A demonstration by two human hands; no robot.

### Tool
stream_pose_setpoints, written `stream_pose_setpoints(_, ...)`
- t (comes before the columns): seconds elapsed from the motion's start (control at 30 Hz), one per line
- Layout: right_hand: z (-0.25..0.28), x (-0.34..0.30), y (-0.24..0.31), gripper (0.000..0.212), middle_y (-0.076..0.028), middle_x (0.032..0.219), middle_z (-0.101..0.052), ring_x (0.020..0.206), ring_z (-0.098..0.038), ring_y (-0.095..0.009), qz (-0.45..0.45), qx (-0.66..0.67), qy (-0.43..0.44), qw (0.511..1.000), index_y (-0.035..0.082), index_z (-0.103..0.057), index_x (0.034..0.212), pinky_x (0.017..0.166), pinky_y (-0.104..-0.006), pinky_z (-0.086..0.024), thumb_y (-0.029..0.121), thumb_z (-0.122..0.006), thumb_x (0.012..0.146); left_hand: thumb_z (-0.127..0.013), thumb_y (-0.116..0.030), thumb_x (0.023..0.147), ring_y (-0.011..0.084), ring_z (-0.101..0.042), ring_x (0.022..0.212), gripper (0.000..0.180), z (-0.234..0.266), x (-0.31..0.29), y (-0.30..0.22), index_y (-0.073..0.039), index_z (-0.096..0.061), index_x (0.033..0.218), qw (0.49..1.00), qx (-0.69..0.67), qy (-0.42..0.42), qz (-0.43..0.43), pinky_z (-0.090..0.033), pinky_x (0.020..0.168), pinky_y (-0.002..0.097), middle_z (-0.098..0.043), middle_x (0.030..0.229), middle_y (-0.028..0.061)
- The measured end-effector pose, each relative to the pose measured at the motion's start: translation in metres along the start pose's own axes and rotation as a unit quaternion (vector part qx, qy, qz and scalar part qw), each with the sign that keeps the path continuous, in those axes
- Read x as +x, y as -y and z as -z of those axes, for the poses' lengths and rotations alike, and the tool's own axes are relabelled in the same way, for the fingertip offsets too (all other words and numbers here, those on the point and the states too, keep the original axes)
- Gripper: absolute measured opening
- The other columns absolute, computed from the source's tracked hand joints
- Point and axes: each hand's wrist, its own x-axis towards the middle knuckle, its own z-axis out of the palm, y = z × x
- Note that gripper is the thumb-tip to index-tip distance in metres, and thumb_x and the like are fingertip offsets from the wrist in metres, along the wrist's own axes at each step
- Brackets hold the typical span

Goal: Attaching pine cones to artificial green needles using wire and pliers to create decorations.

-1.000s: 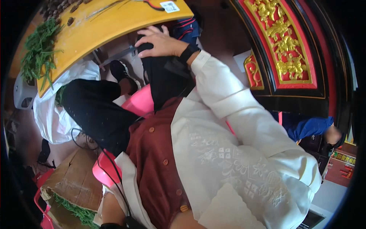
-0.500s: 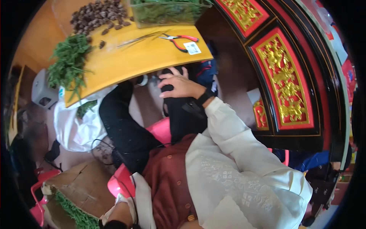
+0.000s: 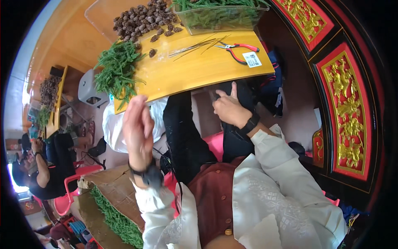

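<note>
My left hand (image 3: 139, 126) is raised in front of the table's near left corner, somewhat blurred. Its fingers are stretched out and hold nothing I can see. My right hand (image 3: 233, 108) is over my right thigh near the table's front edge. One finger points up, the others bend loosely, and nothing shows in it. Nearest to the left hand lies a heap of green artificial sprigs (image 3: 118, 66) on the yellow table (image 3: 199, 72). Red-handled pliers (image 3: 236, 50) lie at the right of the tabletop by a white label (image 3: 252, 59), with thin brown wires (image 3: 195, 46) beside them.
Pine cones (image 3: 143, 20) are piled at the back of the table, beside a clear bin (image 3: 219, 20) of greenery. A cardboard box (image 3: 112, 186) of greenery stands at lower left. A carved red-and-gold panel (image 3: 344, 112) rises at right. Another person (image 3: 45, 170) sits far left.
My left hand has come up from the lower left to the table's corner. My right hand has shifted on the thigh, its fingers less spread. The whole view has swung toward the left.
</note>
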Motion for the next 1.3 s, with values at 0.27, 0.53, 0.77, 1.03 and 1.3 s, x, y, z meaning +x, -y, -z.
stream_pose_setpoints(0.27, 0.004, -0.013, 0.031, 0.012, -0.015, 0.072, -0.063, 0.082, -0.062, -0.030, 0.054, 0.039, 0.086, 0.994, 0.004, -0.064, 0.076, 0.106, -0.0547, -0.025, 0.016, -0.065, 0.075, -0.060, -0.018, 0.084, 0.0243, -0.060, 0.065, 0.024, -0.012, 0.133, 0.051, -0.009, -0.065, 0.105, 0.694, 0.661, 0.060, -0.278, -0.048, 0.060, 0.0336, -0.063, 0.079, 0.0122)
stream_pose_setpoints(0.53, 0.003, -0.018, 0.025, 0.013, -0.014, 0.077, -0.064, 0.083, -0.062, -0.031, 0.029, 0.019, 0.043, 0.998, 0.002, -0.064, 0.083, 0.100, -0.0543, -0.034, 0.011, -0.056, 0.078, -0.059, -0.039, 0.086, 0.0358, -0.062, 0.078, 0.047, -0.065, 0.145, 0.109, -0.014, -0.052, 0.125, 0.572, 0.773, 0.054, -0.270, -0.051, 0.064, 0.0430, -0.057, 0.091, 0.0193)
stream_pose_setpoints(0.77, -0.003, -0.019, 0.027, 0.017, -0.013, 0.076, -0.064, 0.083, -0.062, -0.028, 0.037, 0.003, 0.013, 0.999, 0.003, -0.064, 0.083, 0.095, -0.0512, -0.038, 0.009, -0.049, 0.080, -0.054, -0.051, 0.085, 0.0357, -0.062, 0.076, 0.056, -0.075, 0.131, 0.108, -0.011, -0.051, 0.123, 0.525, 0.800, 0.098, -0.276, -0.050, 0.060, 0.0419, -0.055, 0.089, 0.0192)
stream_pose_setpoints(1.03, 0.002, -0.020, 0.033, 0.017, -0.010, 0.076, -0.063, 0.083, -0.061, -0.026, 0.043, -0.016, 0.037, 0.998, 0.004, -0.065, 0.082, 0.091, -0.0484, -0.042, 0.009, -0.049, 0.080, -0.053, -0.053, 0.084, 0.0347, -0.063, 0.073, 0.060, -0.057, 0.109, 0.100, -0.006, -0.052, 0.122, 0.557, 0.779, 0.102, -0.271, -0.050, 0.059, 0.0411, -0.056, 0.088, 0.0184)
stream_pose_setpoints(1.3, 0.009, -0.018, 0.027, 0.013, -0.011, 0.076, -0.062, 0.083, -0.061, -0.026, 0.021, 0.027, 0.037, 0.999, 0.004, -0.063, 0.078, 0.084, -0.0419, -0.046, 0.009, -0.051, 0.079, -0.061, -0.046, 0.081, 0.0319, -0.060, 0.073, 0.059, -0.045, 0.079, 0.101, -0.004, -0.052, 0.122, 0.514, 0.798, 0.122, -0.290, -0.049, 0.060, 0.0387, -0.054, 0.086, 0.0151)
